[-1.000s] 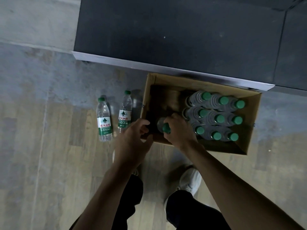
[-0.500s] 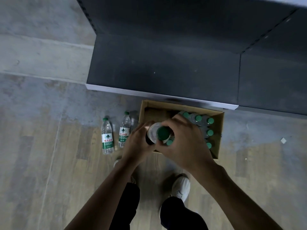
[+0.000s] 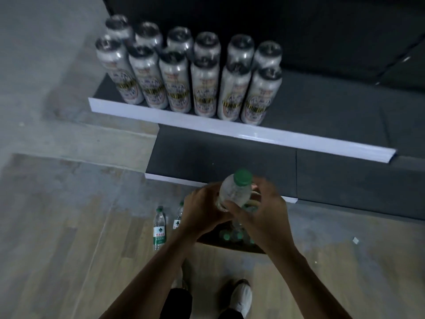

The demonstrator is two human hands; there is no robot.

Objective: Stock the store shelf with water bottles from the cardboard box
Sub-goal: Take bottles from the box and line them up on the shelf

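I hold one water bottle (image 3: 234,192) with both hands above the cardboard box (image 3: 232,246). My left hand (image 3: 204,209) wraps its lower body; my right hand (image 3: 262,217) curls around its other side. The green cap (image 3: 242,177) points up toward the shelf (image 3: 322,107). The box on the floor (image 3: 69,238) contains more green-capped bottles (image 3: 230,237). Two bottles (image 3: 159,229) stand upright on the floor left of the box. The shelf carries two rows of cans (image 3: 190,72).

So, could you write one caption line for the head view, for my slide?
Both hands, left and right, hold a green-capped water bottle above the box, below a shelf of cans.
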